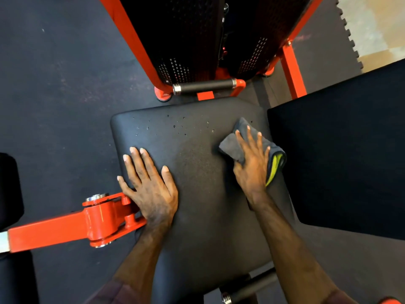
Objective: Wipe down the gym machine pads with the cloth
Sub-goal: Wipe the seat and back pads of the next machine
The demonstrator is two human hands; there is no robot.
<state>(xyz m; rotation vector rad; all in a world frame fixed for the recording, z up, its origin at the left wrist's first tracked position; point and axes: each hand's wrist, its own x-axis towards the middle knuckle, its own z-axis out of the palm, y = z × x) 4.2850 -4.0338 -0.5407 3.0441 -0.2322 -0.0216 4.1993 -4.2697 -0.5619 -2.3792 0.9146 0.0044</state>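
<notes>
A black seat pad (192, 172) of an orange-framed gym machine fills the middle of the view, with small droplets across its far part. My right hand (252, 161) presses flat, fingers straight, on a folded grey cloth (234, 145) with a yellow-green inner side, at the pad's right edge. My left hand (149, 185) rests flat on the pad's left side with fingers spread, holding nothing. A second black pad (341, 154) stands upright just right of the cloth.
An orange pivot arm (76, 224) juts out left of the seat beside my left wrist. A black handle bar (206, 86) and the perforated weight-stack cover (186, 40) stand beyond the pad. Dark rubber floor (54, 84) surrounds the machine.
</notes>
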